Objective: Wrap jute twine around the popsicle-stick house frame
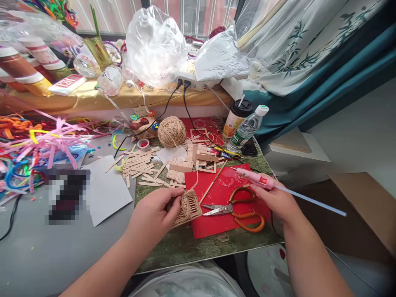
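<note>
My left hand [154, 212] comes in from bottom-left, forearm angled up toward the mat, palm down, wrist a bit bent. Fingers curled round a small twine-wrapped stick box [187, 207], thumb on the near side, fingertips on top edge, so it's gripped, not loose. Box sits at the near-left corner of the red sheet [222, 192], resting on the green mat [185, 245] w/ one side tilted up under my hand. A strand of twine runs up from it toward the twine ball [171, 131] further back.

My right hand [275, 198] reaches in from the lower right, forearm rising diagonally, wrist fairly straight. It's clenched round a pink glue gun [255, 178], nozzle pointing left over the red sheet, white glue stick [312, 201] poking out the back to the right. Can't tell if a finger is on the trigger.

Btwn the hands: orange-handled scissors [238, 210] lie flat on the red sheet, blades pointing at the box, just beside it, not touched. Behind, a scatter of craft sticks [139, 165] and a water bottle [247, 128] near the mat's far-right corner.
</note>
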`<action>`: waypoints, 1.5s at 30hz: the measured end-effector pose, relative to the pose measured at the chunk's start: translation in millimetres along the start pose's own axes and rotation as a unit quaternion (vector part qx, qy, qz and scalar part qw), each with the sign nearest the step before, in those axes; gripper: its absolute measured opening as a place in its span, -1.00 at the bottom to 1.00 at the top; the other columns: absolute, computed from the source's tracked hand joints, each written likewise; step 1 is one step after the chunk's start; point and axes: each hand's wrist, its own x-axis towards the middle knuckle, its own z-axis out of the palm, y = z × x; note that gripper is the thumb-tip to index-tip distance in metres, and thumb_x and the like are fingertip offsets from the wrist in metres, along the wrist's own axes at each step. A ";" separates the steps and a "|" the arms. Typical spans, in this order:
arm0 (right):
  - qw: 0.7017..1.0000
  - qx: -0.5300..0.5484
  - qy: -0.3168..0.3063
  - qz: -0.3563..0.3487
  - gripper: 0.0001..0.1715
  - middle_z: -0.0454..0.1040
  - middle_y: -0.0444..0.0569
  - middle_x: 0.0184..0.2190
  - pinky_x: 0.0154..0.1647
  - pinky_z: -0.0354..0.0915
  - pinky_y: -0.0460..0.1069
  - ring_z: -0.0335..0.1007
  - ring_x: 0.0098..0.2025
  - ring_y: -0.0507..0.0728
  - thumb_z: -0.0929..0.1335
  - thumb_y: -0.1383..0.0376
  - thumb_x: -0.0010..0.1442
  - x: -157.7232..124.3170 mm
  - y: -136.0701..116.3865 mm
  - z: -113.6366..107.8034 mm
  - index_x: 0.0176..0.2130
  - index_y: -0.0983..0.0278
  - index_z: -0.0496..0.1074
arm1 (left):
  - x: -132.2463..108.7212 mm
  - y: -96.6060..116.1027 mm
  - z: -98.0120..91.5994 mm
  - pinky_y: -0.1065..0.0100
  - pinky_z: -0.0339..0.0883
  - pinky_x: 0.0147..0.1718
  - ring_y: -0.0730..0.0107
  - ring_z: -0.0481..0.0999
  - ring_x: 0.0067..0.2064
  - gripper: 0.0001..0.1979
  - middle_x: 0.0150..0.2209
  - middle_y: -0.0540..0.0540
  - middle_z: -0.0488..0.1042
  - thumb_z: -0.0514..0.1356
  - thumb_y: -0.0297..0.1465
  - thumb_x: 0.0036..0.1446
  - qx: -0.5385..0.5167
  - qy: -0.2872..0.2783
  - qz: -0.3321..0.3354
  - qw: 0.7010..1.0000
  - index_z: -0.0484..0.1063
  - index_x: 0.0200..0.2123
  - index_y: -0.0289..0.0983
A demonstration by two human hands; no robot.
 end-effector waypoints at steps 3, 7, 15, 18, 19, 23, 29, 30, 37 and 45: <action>0.997 -0.045 -0.028 0.049 -0.64 0.65 0.01 -0.19 -0.10 0.42 0.06 0.57 -0.16 0.22 0.37 0.10 0.28 9.7 24.2 6.6 -0.06 0.25 0.60 | 0.7 1.0 -1.0 0.24 0.60 -0.12 0.20 0.74 -0.08 -0.74 -0.07 -0.04 0.74 0.16 -0.27 0.39 0.001 0.001 0.005 1.000 0.63 -0.02 -0.11; 0.995 -0.075 0.010 0.058 -0.69 0.63 0.04 -0.15 -0.03 0.41 0.12 0.55 -0.12 0.27 0.40 0.11 0.21 8.6 39.8 16.0 -0.13 0.23 0.58 | 2.3 4.6 -2.7 0.26 0.61 -0.13 0.22 0.75 -0.10 -0.74 -0.08 -0.04 0.75 0.15 -0.27 0.39 0.006 0.005 0.004 1.000 0.64 -0.03 -0.12; 0.945 -0.005 0.303 -0.125 -0.91 0.42 -0.01 -0.24 -0.02 0.42 0.22 0.45 -0.14 0.27 0.40 0.24 0.33 -73.3 13.4 49.1 -0.23 0.17 0.40 | 0.8 2.1 -0.8 0.24 0.61 -0.05 0.21 0.74 -0.04 -0.73 -0.04 -0.05 0.74 0.14 -0.30 0.39 0.002 0.006 0.012 1.000 0.64 -0.02 -0.12; 0.962 -0.038 0.104 -0.249 -0.59 0.54 0.13 0.02 0.14 0.40 0.35 0.49 0.08 0.35 0.36 0.39 0.35 -74.1 -32.7 73.0 0.15 0.12 0.45 | 1.0 2.2 -1.1 0.24 0.61 -0.04 0.21 0.74 -0.04 -0.74 -0.04 -0.05 0.74 0.16 -0.29 0.38 0.001 0.004 0.003 1.000 0.64 -0.02 -0.12; 0.958 -0.044 0.051 -0.278 -0.46 0.52 0.14 0.15 0.23 0.37 0.37 0.46 0.19 0.36 0.33 0.44 0.37 -66.1 -49.8 80.4 0.27 0.10 0.39 | 1.4 3.2 -1.4 0.24 0.61 -0.05 0.21 0.74 -0.06 -0.74 -0.05 -0.05 0.74 0.16 -0.30 0.38 0.001 0.004 -0.001 1.000 0.64 -0.02 -0.12; 0.911 -0.067 -0.059 -0.403 -0.37 0.47 0.14 0.30 0.45 0.22 0.39 0.32 0.39 0.31 0.23 0.49 0.43 -19.1 -99.6 99.7 0.40 0.20 0.27 | 2.6 7.3 -2.1 0.23 0.61 -0.05 0.22 0.74 -0.07 -0.75 -0.06 -0.06 0.74 0.17 -0.31 0.38 -0.003 -0.001 -0.009 1.000 0.64 -0.02 -0.13; 0.889 -0.025 -0.066 -0.453 -0.70 0.59 0.04 -0.17 0.25 0.43 0.30 0.49 -0.06 0.23 0.28 0.40 0.48 3.3 -100.7 110.6 0.10 0.20 0.49 | 1.2 6.4 -1.0 0.22 0.61 -0.02 0.22 0.73 -0.04 -0.75 -0.04 -0.07 0.74 0.18 -0.33 0.37 -0.014 0.002 -0.005 1.000 0.63 -0.01 -0.14; 0.889 -0.015 -0.066 -0.453 -0.70 0.59 0.05 -0.16 0.20 0.46 0.27 0.48 -0.05 0.24 0.28 0.40 0.48 2.1 -98.1 111.3 0.10 0.20 0.48 | 0.9 6.0 -1.2 0.23 0.61 -0.02 0.22 0.73 -0.04 -0.76 -0.04 -0.07 0.74 0.18 -0.33 0.37 -0.015 0.003 -0.001 1.000 0.63 -0.01 -0.14; 0.894 0.011 -0.063 -0.443 -0.71 0.59 0.05 -0.15 0.12 0.44 0.24 0.43 -0.07 0.24 0.29 0.41 0.46 0.4 -89.9 118.0 0.10 0.21 0.47 | 0.7 4.6 -2.9 0.24 0.59 0.00 0.23 0.72 -0.02 -0.74 -0.02 -0.08 0.73 0.17 -0.36 0.36 -0.017 -0.014 0.001 1.000 0.61 0.01 -0.16; 0.906 0.002 -0.052 -0.420 -0.75 0.64 0.03 -0.13 0.01 0.35 0.19 0.47 -0.08 0.23 0.34 0.43 0.43 1.3 -83.8 115.5 0.06 0.22 0.46 | 3.0 3.5 -7.4 0.17 0.59 0.01 0.12 0.71 0.02 -0.64 0.02 -0.14 0.71 0.34 -0.17 0.26 -0.027 -0.057 -0.039 0.997 0.59 0.06 -0.17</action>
